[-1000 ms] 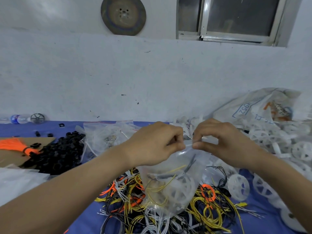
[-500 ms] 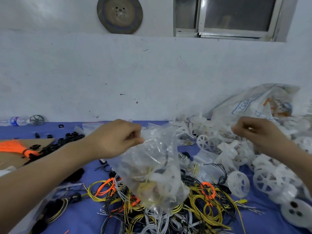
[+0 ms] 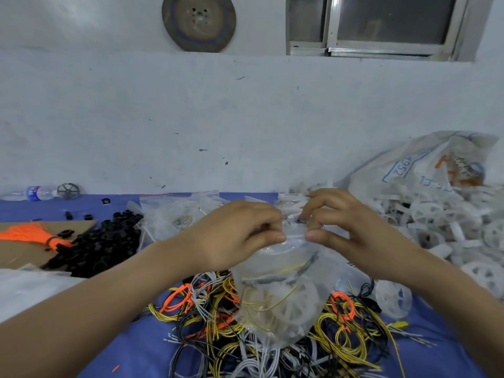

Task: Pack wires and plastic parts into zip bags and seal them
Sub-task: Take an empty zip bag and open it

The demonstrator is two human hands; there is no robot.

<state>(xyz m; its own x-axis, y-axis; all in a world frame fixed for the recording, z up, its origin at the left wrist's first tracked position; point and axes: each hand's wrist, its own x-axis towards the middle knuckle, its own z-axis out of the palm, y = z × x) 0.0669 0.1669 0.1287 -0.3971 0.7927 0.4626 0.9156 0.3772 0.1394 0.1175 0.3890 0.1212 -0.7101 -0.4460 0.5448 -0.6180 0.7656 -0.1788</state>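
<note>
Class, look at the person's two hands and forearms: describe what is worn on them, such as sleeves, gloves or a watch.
The left hand and right hand are bare, no gloves. The left forearm and right forearm are uncovered as well: no sleeve is in view, and no watch or band shows at either wrist.
</note>
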